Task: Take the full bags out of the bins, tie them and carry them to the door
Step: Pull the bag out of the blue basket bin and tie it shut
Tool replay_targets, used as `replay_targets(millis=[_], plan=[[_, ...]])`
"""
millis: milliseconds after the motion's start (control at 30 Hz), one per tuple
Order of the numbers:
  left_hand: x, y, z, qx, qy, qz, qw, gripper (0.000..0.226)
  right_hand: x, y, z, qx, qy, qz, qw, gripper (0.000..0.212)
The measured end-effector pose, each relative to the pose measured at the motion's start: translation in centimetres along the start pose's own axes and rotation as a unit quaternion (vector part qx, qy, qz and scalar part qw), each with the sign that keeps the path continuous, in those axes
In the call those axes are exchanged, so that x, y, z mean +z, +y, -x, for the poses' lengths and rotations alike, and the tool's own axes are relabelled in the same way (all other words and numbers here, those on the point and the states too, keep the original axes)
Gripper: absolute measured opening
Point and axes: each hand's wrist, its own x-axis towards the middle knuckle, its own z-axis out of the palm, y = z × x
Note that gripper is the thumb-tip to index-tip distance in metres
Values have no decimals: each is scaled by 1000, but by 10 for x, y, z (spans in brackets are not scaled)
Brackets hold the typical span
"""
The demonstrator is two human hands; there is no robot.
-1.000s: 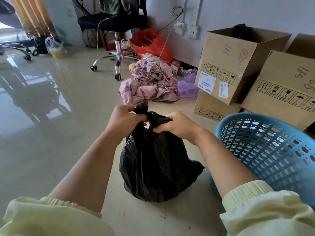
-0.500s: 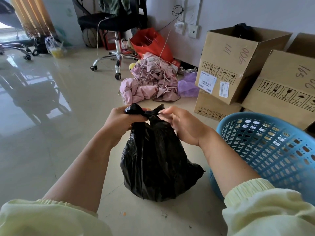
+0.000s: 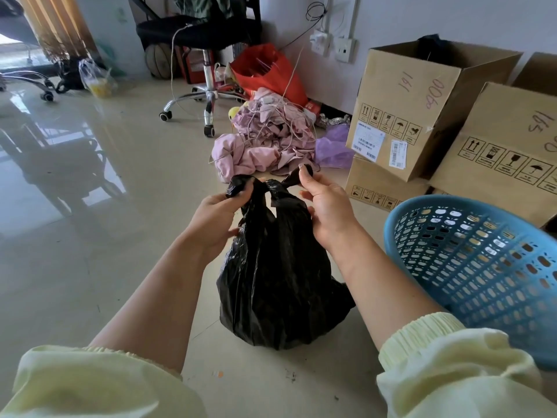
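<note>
A full black rubbish bag (image 3: 280, 282) stands on the tiled floor in front of me, its top drawn into a knot with two ends sticking out sideways. My left hand (image 3: 215, 218) grips the left end of the bag's top. My right hand (image 3: 327, 206) pinches the right end between thumb and fingers. The knot sits between the two hands. A blue perforated plastic bin (image 3: 479, 273) lies tilted on the floor just right of the bag, beside my right forearm.
A heap of pink cloth and cords (image 3: 265, 143) lies just beyond the bag. Cardboard boxes (image 3: 422, 107) are stacked at the right wall. An office chair (image 3: 205, 40) and a red bag (image 3: 265, 73) stand further back. Shiny floor (image 3: 75, 206) stretches to the left.
My hands have drawn apart, pulling the two ends of the bag's top sideways so the knot shows between them. The bag itself has stayed in place on the floor.
</note>
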Motion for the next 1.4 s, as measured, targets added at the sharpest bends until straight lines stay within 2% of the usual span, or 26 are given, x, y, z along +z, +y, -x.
replay_targets(millis=[67,167,267,367,467,567,667,733,800,900,967,1033,1100,1133,1167,1300,1400], plan=[[3,-2,-4,8,96,3,995,27,1,7,-2,4,11,9,1000,17],[4,-7,-8,6,174,31,984,17,-3,12,-9,2,92,14,996,17],[-6,-18,-9,-22,199,58,978,26,-19,17,-15,-2,181,46,982,20],[-15,-31,-7,-58,226,120,965,18,-34,28,-17,4,232,76,970,11],[-23,-39,-3,-95,285,180,937,9,-43,35,-16,35,270,35,962,12],[-30,-44,-4,-129,342,210,907,17,-53,36,-12,62,310,-37,948,20],[-35,-51,-2,-133,394,213,884,6,-57,38,-11,73,335,-49,938,28],[-35,-57,-3,-105,417,217,876,16,-57,42,-12,81,330,-37,940,26],[-31,-61,-2,-92,400,214,886,27,-57,48,-14,100,318,-34,942,25],[-25,-63,0,-152,316,202,914,43,-60,58,-18,143,281,-36,948,48],[-20,-65,1,-187,237,206,931,48,-60,62,-17,166,235,-24,957,52],[-13,-68,-1,-183,159,188,952,45,-55,67,-14,184,182,-21,966,44],[-5,-74,-5,-155,121,142,970,36,-49,70,-10,184,143,-30,972,24],[0,-77,-8,-140,126,114,975,32,-45,71,-8,176,129,-40,975,13],[5,-80,-11,-127,144,86,978,29,-41,70,-7,164,116,-48,979,12],[15,-85,-14,-84,244,4,966,24,-36,69,-10,132,57,-62,988,30],[13,-83,-14,-48,257,-79,962,34,-41,67,-9,128,38,-11,991,36]])
